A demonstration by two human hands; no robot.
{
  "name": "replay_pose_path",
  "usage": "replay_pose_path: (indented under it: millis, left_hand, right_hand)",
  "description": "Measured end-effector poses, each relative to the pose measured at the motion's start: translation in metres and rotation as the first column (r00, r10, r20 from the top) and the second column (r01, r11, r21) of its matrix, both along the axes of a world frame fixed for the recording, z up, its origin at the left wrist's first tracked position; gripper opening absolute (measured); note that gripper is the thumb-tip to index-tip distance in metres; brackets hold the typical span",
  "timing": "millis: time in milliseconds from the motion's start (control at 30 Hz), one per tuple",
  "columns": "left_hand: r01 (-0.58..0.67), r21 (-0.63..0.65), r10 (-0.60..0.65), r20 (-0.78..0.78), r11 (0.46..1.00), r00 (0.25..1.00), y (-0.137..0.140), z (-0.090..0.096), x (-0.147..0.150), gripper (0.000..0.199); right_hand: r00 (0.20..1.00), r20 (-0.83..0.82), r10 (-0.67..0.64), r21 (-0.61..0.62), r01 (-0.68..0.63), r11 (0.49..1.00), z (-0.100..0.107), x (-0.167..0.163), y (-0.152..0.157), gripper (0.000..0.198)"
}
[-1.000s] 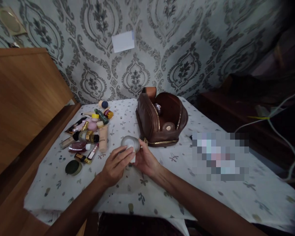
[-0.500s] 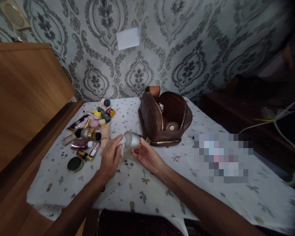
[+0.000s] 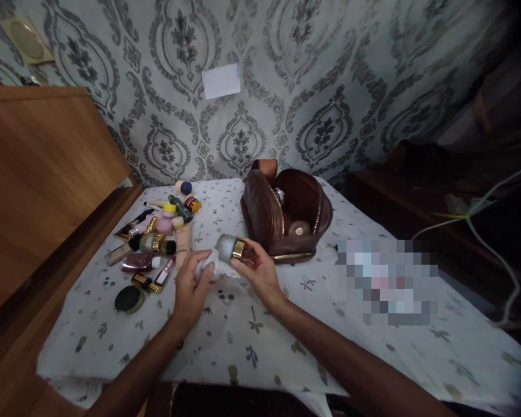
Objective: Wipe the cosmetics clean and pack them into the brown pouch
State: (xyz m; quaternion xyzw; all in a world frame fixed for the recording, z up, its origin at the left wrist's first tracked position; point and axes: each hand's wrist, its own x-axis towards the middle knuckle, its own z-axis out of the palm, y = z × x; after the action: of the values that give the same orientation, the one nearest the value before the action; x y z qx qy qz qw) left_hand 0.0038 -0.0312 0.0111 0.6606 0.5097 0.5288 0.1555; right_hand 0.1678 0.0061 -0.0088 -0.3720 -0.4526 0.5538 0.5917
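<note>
Above the patterned tablecloth (image 3: 226, 359), the left hand (image 3: 191, 285) is pinching a crumpled white tissue (image 3: 215, 262) between thumb and fingers, while the right hand (image 3: 263, 277) is gripping a frosted bottle (image 3: 226, 248) by its gold-banded end, seemingly leaving its pale body free beside the tissue. Beyond, a brown bag (image 3: 260, 217) is standing unzipped, presumably leaving its inside within reach.

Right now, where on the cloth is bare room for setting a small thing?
Between the cosmetics and the bag, beyond the bottle; also the near left corner of the cloth, bordered by the dark jar and left forearm. Crowded: far left, where cosmetics lie together.
</note>
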Motion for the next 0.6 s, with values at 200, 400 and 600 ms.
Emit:
replay_pose_path:
  millis: [200, 400, 600]
  left_hand:
    - [0.21, 0.242, -0.115, -0.355, 0.947, 0.928, -0.001, 0.002, -0.002, 0.031]
    - [0.088, -0.389, 0.014, 0.253, 0.917, 0.967, 0.014, 0.009, -0.017, 0.035]
    - [0.4, -0.678, 0.223, 0.637, 0.616, 0.738, 0.02, -0.004, -0.012, 0.066]
  right_hand:
    - [0.928, 0.372, 0.004, 0.257, -0.107, 0.96, -0.008, 0.004, -0.002, 0.05]
    - [0.833, 0.388, 0.394, 0.264, -0.511, 0.818, 0.002, 0.006, -0.012, 0.059]
    - [0.904, 0.253, 0.344, 0.267, -0.407, 0.873, 0.015, 0.012, -0.009, 0.061]
